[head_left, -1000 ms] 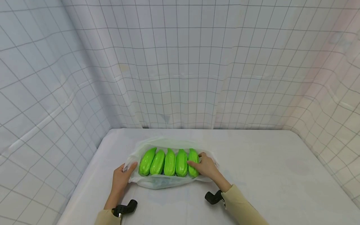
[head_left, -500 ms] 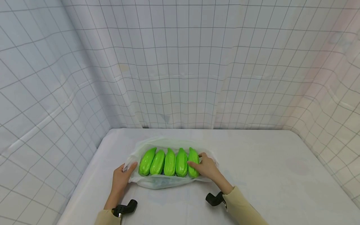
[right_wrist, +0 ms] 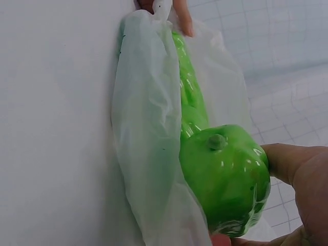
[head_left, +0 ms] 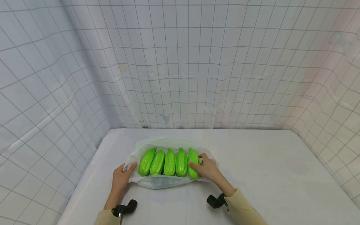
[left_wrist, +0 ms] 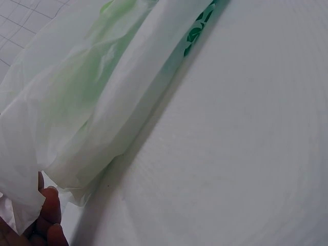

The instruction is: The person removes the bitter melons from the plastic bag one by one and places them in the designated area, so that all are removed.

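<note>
Several shiny green gourd-like vegetables (head_left: 170, 162) lie side by side in the wide mouth of a thin whitish plastic bag (head_left: 158, 183). My right hand (head_left: 208, 169) grips the rightmost green gourd (head_left: 194, 167), its thumb across the near side. In the right wrist view that gourd's rounded end (right_wrist: 225, 177) sits between thumb and fingers, rising past the bag's edge. At the other end my left hand (head_left: 120, 180) pinches the bag's left edge. Up close, the left wrist view has the left fingers (left_wrist: 50, 207) at the crumpled film (left_wrist: 133, 87), with green showing through.
The bag lies on a white-covered table (head_left: 270, 168). White curtains with a grid pattern (head_left: 180, 62) surround the table at the back and both sides. Green print (left_wrist: 197, 33) shows on the bag's outer side. Each wrist wears a black camera (head_left: 216, 201).
The right forearm has shifted slightly right and toward me. The rightmost gourd has moved very slightly with the hand. The left hand and the bag stay put.
</note>
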The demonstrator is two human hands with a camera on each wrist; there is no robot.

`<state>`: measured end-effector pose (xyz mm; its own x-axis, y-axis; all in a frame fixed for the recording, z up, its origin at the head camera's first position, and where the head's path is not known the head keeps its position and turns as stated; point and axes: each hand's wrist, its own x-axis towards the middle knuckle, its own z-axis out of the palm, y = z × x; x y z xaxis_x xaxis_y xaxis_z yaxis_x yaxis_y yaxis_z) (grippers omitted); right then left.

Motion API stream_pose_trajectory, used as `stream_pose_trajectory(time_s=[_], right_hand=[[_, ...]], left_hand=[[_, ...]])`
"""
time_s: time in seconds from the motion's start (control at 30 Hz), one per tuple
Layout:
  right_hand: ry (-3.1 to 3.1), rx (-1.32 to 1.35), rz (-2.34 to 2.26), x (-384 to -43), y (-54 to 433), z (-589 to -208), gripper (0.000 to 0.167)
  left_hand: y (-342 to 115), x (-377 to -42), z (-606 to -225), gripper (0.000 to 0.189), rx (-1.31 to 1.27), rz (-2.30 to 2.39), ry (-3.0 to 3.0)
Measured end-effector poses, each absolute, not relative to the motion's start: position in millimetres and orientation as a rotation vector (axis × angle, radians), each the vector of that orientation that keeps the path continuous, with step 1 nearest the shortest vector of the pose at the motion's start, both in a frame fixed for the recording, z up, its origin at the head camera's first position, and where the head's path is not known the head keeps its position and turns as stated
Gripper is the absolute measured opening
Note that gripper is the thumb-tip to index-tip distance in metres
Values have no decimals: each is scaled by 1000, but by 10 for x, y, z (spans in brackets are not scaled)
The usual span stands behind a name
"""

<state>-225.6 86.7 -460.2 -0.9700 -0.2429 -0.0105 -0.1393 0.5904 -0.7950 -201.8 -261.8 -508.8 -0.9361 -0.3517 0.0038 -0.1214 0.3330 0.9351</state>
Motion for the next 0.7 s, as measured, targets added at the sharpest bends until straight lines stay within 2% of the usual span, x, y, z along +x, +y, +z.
stream_pose_trajectory(time_s=[0.7], right_hand=[[2692, -361, -1390, -2127, 904, -4455, 73]], left_hand=[[-2621, -2010, -5077, 60, 436, -1670, -2384]])
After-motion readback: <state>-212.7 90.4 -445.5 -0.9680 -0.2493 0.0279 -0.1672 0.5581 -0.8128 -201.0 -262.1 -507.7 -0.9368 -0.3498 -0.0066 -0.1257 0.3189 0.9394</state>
